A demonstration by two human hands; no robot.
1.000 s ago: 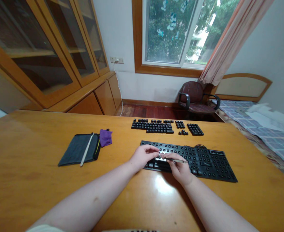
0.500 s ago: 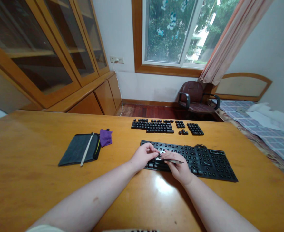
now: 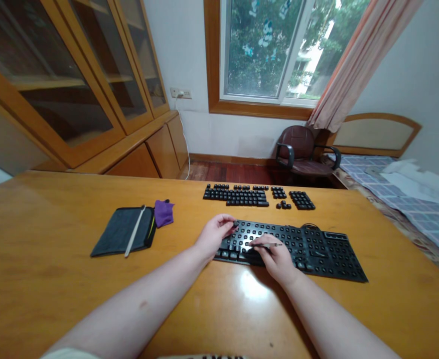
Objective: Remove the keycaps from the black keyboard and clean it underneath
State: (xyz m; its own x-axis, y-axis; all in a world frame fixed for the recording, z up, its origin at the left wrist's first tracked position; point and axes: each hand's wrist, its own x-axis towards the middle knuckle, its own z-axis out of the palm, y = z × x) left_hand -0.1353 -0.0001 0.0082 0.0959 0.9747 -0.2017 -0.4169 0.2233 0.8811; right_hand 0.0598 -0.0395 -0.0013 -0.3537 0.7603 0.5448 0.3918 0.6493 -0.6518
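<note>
Left hand (image 3: 214, 235) has shifted left, pinched closed; right hand (image 3: 277, 259) grips thin tool (image 3: 266, 245) over keyboard (image 3: 318, 249).

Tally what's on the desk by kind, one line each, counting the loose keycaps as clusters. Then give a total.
Keyboard: 1
Keycap clusters: 4
Grey pouch: 1
Purple cloth: 1
Pale stick on the pouch: 1
Thin tool in the right hand: 1
Total: 9
</note>
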